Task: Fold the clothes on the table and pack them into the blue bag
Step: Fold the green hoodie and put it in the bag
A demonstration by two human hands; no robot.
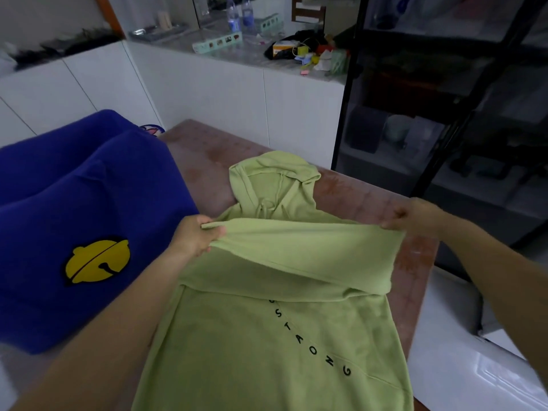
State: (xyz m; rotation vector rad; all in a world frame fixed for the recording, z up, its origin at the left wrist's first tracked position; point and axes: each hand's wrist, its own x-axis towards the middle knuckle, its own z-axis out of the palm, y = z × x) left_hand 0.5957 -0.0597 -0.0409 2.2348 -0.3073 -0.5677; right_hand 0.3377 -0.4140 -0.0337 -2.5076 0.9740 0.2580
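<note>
A light green hoodie with black letters lies front-up on the brown table, its hood pointing away from me. One sleeve is stretched flat across the chest. My left hand pinches the sleeve's cuff end at the left. My right hand grips the sleeve at the right shoulder. A large blue bag with a yellow bell patch stands to the left of the hoodie, touching the table.
White cabinets and a cluttered counter with bottles run along the back wall. A dark glass shelving unit stands to the right. White glossy floor shows past the table's right edge.
</note>
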